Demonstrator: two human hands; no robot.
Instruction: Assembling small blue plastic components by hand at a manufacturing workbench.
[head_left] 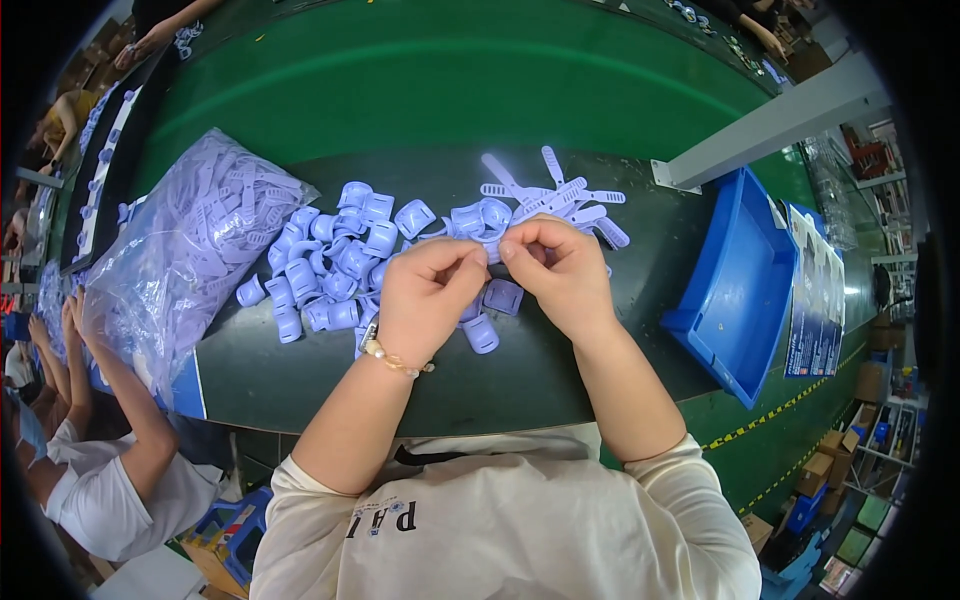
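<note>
— Both hands are meeting over the dark work mat (560, 370): the left hand (425, 295) and the right hand (560, 275) are pinching together, fingertips nearly touching, over the middle of the pile.

— Are they gripping anything?

— Something small and lilac is showing between the fingertips, probably one of the plastic pieces, but the fingers are covering most of it, so I cannot tell which kind. The left wrist is wearing a beaded bracelet (395, 360).

— Where are the parts lying?

— A heap of lilac clip-shaped pieces (330, 260) is spreading across the mat to the left of the hands and under them, with a couple more (490, 315) lying just below the knuckles. A bunch of lilac slotted straps (560, 195) is fanning out just beyond the right hand.

— And around that?

— A clear bag (190, 245) stuffed with more lilac straps is sitting at the left end of the mat. A blue bin (735, 290) is standing to the right, well apart from the hands. Another person's forearm (120, 380) is reaching up along the far left edge, near the bag.
</note>
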